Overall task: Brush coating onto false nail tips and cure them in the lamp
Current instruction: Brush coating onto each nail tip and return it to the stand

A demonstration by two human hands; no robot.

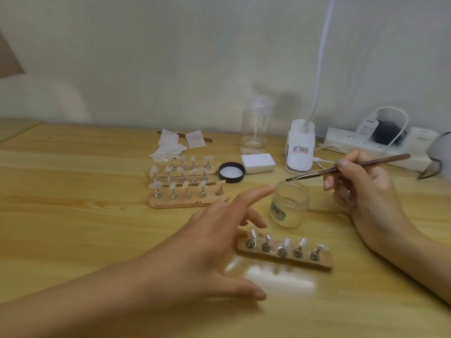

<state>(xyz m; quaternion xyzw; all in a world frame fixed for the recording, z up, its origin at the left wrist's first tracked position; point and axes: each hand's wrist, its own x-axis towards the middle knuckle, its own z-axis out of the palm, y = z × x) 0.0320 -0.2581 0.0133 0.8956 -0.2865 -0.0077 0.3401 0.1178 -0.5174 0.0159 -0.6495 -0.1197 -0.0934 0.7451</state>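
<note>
L hand (214, 242) comes in from 7 o'clock, nearest the lens, palm down over the table (73, 191). Its fingers are spread & straight, thumb out toward 5 o'clock, and it grips nothing. The index finger points toward 1 o'clock, tip just beside the jar's rim; whether they touch can't be told (blur).

Just R of that hand lies the near wooden strip (317, 263) w/ five nail tips (286, 242) on metal pegs, in one row. At 12 o'clock of this strip, close by, stands the glass jar (290, 206), lid off, label on its front.

R hand (366, 191) enters from 4 o'clock & pinches a brown brush (351, 167) btw thumb & index finger, other fingers curled under. The bristle end hangs just over the jar's mouth, handle slanting up toward 2 o'clock.

Farther back, at 10 o'clock of the jar, is a black lid (231, 172), inner side up w/ a white liner showing. Beside it are three more wooden strips (180, 202), side by side, each w/ a row of tips. Behind those, white wipes (169, 147) lie over a thin brown stick (207, 139).

At 12 o'clock of the jar: white block (258, 162), clear pump bottle (255, 128), white clip-like device (299, 152) w/ a printed label. Far back at 2 o'clock, by the wall, is a white power strip (346, 140) w/ plugs.
</note>
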